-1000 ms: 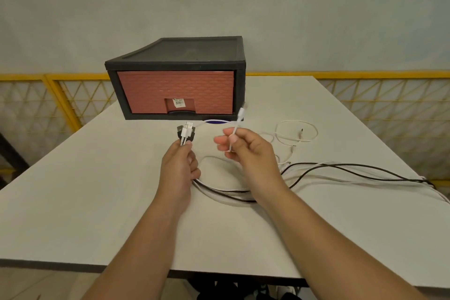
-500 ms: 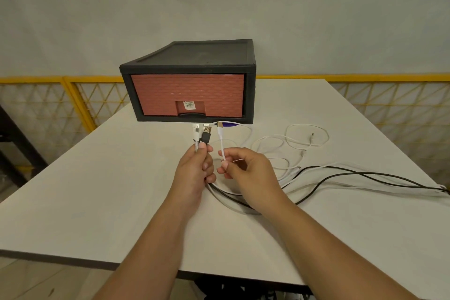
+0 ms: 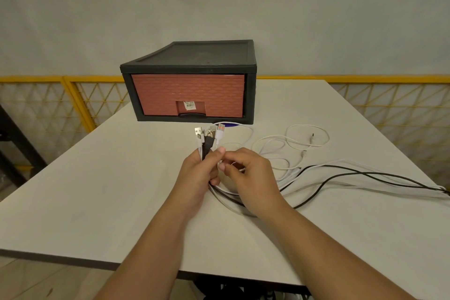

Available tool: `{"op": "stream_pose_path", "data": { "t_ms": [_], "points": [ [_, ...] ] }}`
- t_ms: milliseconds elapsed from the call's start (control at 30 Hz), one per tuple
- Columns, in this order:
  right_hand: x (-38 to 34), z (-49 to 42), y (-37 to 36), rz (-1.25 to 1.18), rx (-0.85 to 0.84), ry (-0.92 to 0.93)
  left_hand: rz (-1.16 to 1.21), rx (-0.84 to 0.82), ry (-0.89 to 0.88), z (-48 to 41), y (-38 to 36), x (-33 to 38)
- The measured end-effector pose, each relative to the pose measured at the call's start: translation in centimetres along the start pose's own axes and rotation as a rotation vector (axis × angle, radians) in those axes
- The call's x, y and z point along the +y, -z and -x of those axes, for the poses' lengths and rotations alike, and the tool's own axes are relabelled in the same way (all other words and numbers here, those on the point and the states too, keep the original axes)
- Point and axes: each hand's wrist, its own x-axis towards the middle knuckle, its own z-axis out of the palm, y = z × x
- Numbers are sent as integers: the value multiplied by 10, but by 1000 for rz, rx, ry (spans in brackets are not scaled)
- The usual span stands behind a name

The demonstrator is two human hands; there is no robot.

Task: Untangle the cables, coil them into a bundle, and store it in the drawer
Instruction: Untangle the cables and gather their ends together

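My left hand [image 3: 198, 173] grips the plug ends [image 3: 209, 137] of three cables, two white and one black, with the USB plugs sticking up side by side. My right hand [image 3: 246, 173] sits close beside it, fingers curled and pinching a white cable just below the plugs. The black and white cables [image 3: 341, 175] trail in loose loops across the white table [image 3: 97, 190] to the right. The drawer unit [image 3: 190, 83], a black frame with a brick-red drawer front, stands shut at the back of the table.
A thin white cable loop [image 3: 308, 137] with a small plug lies right of the drawer unit. A yellow mesh fence [image 3: 389, 105] runs behind the table. The table's near edge [image 3: 73, 257] is close to me.
My right hand brought its white plug over to the left hand, which now holds all three plugs together. The hands have closed up and the view shifted slightly.
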Motion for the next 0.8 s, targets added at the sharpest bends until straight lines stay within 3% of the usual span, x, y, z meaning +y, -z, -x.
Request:
{"op": "stream_pose_path", "data": {
  "t_ms": [267, 567, 800],
  "points": [
    [1, 2, -3, 87, 13, 114, -67, 103, -13, -6, 3, -7],
    [-2, 3, -4, 12, 31, 52, -45, 58, 9, -4, -2, -4],
    [0, 3, -3, 146, -54, 7, 101, 195, 54, -11, 2, -9]
  ]
}}
